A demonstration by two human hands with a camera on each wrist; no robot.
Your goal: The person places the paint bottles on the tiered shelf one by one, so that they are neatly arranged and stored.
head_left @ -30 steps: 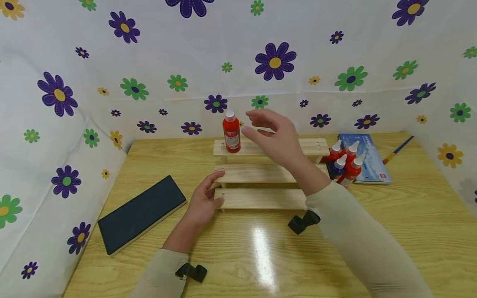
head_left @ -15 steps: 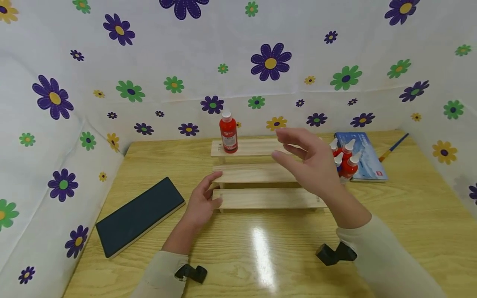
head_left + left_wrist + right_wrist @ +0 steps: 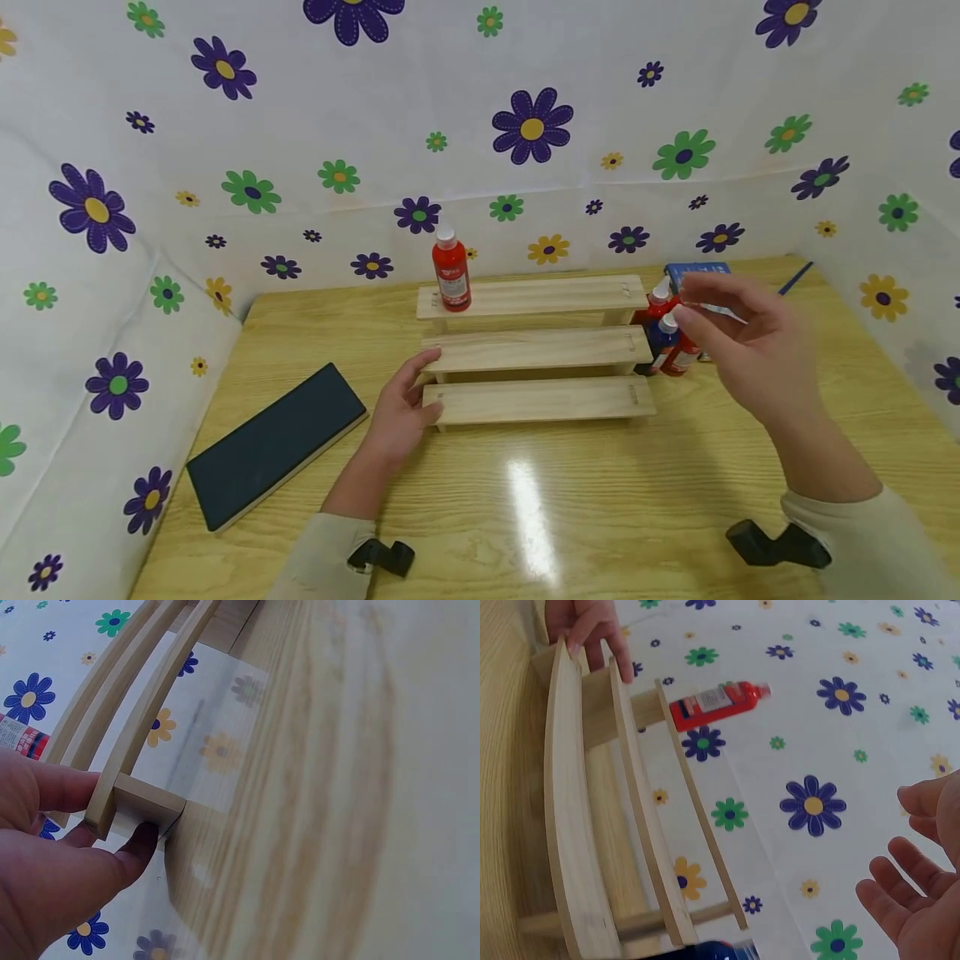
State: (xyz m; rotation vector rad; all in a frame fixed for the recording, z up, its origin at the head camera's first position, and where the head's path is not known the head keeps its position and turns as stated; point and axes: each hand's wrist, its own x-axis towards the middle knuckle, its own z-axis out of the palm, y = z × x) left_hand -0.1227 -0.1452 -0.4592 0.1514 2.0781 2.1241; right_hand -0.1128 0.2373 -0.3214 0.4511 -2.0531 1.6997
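Observation:
A three-step wooden display stand [image 3: 536, 350] stands on the table. My left hand [image 3: 402, 414] holds its left end, thumb at the lowest step and a finger at the middle one; the left wrist view shows the fingers [image 3: 71, 787] around the end of a slat. On the top step, at the left, a red paint bottle [image 3: 452, 275] with a white cap stands upright. My right hand [image 3: 765, 354], fingers loosely curved with nothing between them, hovers at the bottles to the right of the stand. It partly hides red bottles [image 3: 681, 357] and a blue paint bottle [image 3: 662, 340] with white nozzle tips.
A dark flat box [image 3: 277, 446] lies at an angle on the left of the table [image 3: 585, 500]. Behind the right hand are a blue book [image 3: 693, 268], mostly hidden, and a paintbrush [image 3: 797, 277]. Flower-patterned cloth [image 3: 600, 92] walls the back and sides.
My right hand has moved right, from beside the red bottle on the top step to the grouped bottles. The left hand stays on the stand. The head view has shifted slightly.

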